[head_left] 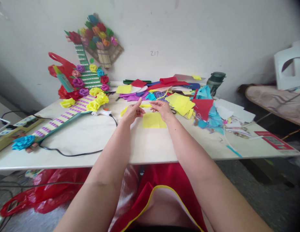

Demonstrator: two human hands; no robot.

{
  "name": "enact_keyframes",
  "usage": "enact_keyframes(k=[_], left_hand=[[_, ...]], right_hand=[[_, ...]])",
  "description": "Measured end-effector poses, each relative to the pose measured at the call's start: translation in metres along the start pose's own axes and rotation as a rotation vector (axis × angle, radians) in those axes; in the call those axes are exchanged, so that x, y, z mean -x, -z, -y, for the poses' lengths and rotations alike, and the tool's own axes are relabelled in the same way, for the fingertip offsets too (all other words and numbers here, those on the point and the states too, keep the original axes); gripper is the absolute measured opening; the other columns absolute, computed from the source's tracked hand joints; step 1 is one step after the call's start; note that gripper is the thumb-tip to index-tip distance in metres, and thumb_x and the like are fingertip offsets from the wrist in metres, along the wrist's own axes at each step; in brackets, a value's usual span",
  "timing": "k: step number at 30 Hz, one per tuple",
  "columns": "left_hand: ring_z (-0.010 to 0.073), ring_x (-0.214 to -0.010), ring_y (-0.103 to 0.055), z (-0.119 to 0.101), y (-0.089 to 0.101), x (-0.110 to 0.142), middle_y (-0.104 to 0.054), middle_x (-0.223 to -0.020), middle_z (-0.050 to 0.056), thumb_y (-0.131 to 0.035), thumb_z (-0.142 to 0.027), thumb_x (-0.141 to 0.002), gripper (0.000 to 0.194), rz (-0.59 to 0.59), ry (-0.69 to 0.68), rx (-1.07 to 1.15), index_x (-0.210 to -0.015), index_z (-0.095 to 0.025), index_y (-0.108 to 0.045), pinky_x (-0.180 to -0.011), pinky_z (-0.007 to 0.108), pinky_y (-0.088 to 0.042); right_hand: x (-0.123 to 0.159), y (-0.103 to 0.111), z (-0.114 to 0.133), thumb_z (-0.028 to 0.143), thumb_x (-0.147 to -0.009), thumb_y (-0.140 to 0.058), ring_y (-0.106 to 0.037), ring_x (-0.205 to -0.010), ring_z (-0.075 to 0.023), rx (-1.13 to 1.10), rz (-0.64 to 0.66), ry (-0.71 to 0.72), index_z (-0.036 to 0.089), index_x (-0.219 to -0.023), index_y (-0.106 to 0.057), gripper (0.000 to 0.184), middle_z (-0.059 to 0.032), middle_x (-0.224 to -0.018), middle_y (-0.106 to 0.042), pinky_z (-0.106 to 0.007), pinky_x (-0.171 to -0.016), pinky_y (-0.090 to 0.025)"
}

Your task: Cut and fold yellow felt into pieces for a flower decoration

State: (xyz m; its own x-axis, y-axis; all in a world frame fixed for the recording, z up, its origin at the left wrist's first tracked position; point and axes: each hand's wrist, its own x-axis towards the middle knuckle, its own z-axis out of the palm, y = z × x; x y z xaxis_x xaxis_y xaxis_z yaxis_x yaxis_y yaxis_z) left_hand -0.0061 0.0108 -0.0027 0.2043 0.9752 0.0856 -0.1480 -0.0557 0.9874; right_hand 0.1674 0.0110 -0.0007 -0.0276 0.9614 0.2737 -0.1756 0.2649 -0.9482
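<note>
Between my hands, a narrow yellow crepe paper strip (146, 105) stretches just above the table. My right hand (162, 109) pinches its right end between thumb and fingertips. My left hand (133, 113) has its fingers curled round the strip's other side, thumb pointing up; part of the paper is hidden behind it. More yellow paper shows just left of that hand. Below the strip, a flat yellow crepe paper piece (154, 121) lies on the white table (150, 148). A stack of yellow paper sheets (181, 103) sits right of my right hand.
A white glue gun (101, 113) with a black cord lies left of my hands. Farther left stands a paper-flower decorated frame (67, 117). Coloured paper (133, 96) is heaped at the back. Blue scraps (213, 117) and a dark bottle (215, 82) are at right.
</note>
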Motion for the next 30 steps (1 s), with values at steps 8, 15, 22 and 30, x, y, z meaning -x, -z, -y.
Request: enact_keyframes(k=[8, 15, 22, 30], left_hand=[[0.0077, -0.043, -0.051, 0.003, -0.001, 0.001, -0.062, -0.056, 0.003, -0.074, -0.049, -0.066, 0.04, 0.013, -0.09, 0.002, -0.068, -0.012, -0.061, -0.048, 0.022, -0.042], [0.0076, -0.042, -0.05, -0.002, 0.0, 0.003, -0.061, -0.055, 0.003, -0.073, -0.044, -0.066, 0.035, -0.044, -0.128, -0.052, -0.065, -0.011, -0.06, -0.046, 0.022, -0.041], [0.0077, -0.042, -0.05, 0.001, 0.005, -0.001, -0.061, -0.055, 0.003, -0.072, -0.042, -0.066, 0.033, -0.034, -0.138, -0.004, -0.064, -0.012, -0.059, -0.046, 0.022, -0.042], [0.0077, -0.043, -0.051, 0.001, 0.005, -0.001, -0.063, -0.058, 0.003, -0.074, -0.043, -0.064, 0.035, -0.052, -0.129, -0.001, -0.069, -0.011, -0.06, -0.049, 0.022, -0.044]], right_hand=[[0.006, -0.009, -0.001, 0.022, -0.066, -0.074, -0.059, -0.052, -0.0083, 0.014, 0.02, 0.026, 0.015, -0.08, -0.07, 0.016, 0.0006, -0.062, -0.067, -0.02, -0.053, -0.044], [0.008, -0.002, 0.006, 0.041, -0.081, -0.062, -0.053, -0.041, -0.009, -0.049, 0.106, -0.191, 0.012, -0.081, -0.068, 0.03, -0.0044, -0.056, -0.067, -0.021, -0.045, -0.045], [0.005, 0.004, 0.008, 0.029, -0.078, -0.064, -0.056, -0.042, -0.0097, -0.106, 0.113, -0.183, 0.011, -0.081, -0.067, 0.019, -0.0048, -0.057, -0.068, -0.02, -0.046, -0.047], [0.004, 0.006, 0.006, 0.03, -0.079, -0.065, -0.051, -0.038, -0.0086, -0.066, 0.117, -0.253, 0.012, -0.076, -0.061, 0.018, -0.0042, -0.054, -0.066, -0.019, -0.041, -0.044]])
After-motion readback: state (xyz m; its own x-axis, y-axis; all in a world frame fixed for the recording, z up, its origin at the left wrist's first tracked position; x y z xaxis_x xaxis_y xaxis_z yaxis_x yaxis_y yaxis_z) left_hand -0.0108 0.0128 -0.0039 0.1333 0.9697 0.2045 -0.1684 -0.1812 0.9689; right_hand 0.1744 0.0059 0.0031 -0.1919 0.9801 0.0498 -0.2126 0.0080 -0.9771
